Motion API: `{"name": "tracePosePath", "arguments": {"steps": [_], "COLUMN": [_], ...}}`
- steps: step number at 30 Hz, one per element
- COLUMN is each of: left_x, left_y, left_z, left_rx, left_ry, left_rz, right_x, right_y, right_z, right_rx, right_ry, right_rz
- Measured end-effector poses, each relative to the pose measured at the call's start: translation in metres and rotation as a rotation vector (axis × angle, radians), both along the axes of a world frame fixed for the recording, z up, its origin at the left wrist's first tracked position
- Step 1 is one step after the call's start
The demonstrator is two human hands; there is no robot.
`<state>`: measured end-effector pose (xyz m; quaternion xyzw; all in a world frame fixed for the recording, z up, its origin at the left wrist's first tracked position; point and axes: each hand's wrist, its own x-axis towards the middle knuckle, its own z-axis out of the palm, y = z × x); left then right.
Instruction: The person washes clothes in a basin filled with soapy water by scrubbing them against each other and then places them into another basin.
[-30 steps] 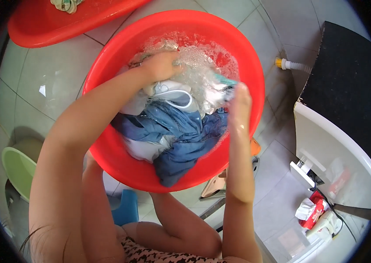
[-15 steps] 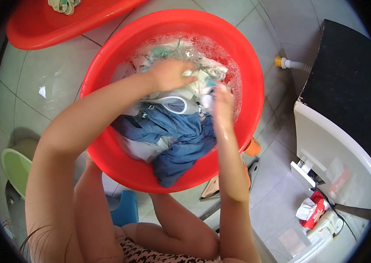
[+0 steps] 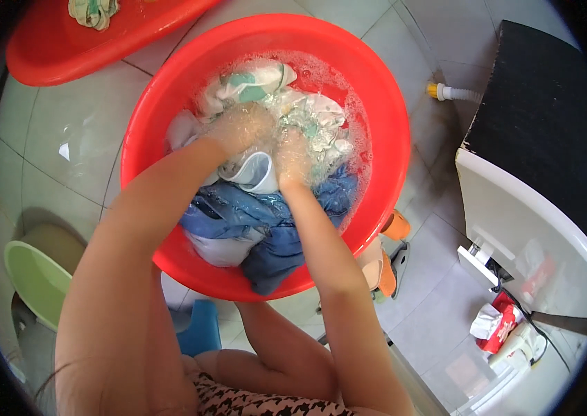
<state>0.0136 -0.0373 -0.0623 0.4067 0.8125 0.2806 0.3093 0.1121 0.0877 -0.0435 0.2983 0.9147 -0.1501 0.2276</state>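
Suds (image 3: pixel 313 69) veil left hand (image 3: pixel 243 126) and right hand (image 3: pixel 293 156) amid crumpled cloth (image 3: pixel 326 111), finger grip unclear; tiled floor (image 3: pixel 64 121) surrounds the round plastic basin (image 3: pixel 385 125).

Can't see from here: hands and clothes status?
Left hand, right hand in sudsy water, at white cloth; grips unclear. Blue garment also in red tub. No visible obstruction.

Grey floor tiles (image 3: pixel 421 277) lie beside a possible cabinet (image 3: pixel 536 149).
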Motion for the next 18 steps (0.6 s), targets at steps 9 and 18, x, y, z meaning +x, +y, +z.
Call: {"name": "tracePosePath", "arguments": {"steps": [9,18], "left_x": [-0.039,-0.028], "left_y": [0.002,-0.014], "left_z": [0.051,0.096], "left_rx": [0.147,0.592], "left_ry": [-0.597,-0.266], "left_rz": [0.303,0.084], "right_x": [0.029,0.049], "right_y": [0.076,0.048], "right_z": [0.185,0.318], "right_rx": [-1.072,-1.009], "right_ry": [0.667,0.983], "right_rz": [-0.883,-0.66]}}
